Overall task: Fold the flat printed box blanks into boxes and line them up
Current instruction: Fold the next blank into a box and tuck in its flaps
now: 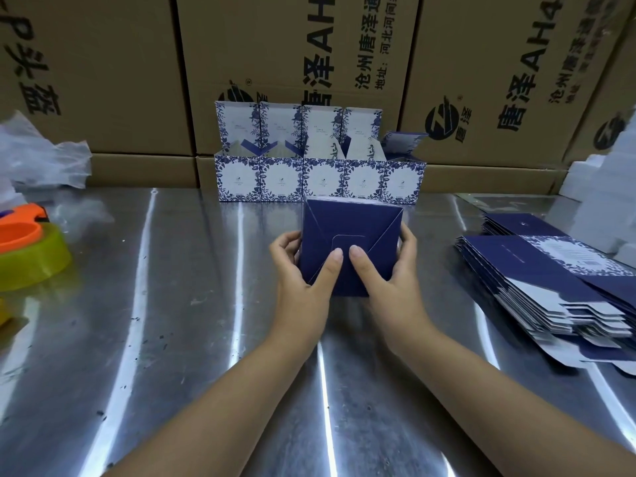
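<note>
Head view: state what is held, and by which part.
A dark blue folded cardboard box: left hand on its left side, right hand on its right, thumbs on its base.

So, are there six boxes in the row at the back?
No, the row of boxes against the cartons holds five.

The brown carton (296, 63) behind the folded boxes (320, 180) carries, turned sideways, "唐泽AH", "沧州唐泽通" and "地址:河北河间". The second carton (499, 80), behind and right of these boxes, repeats "唐泽AH". The boxes' own print is too small to read.
</note>
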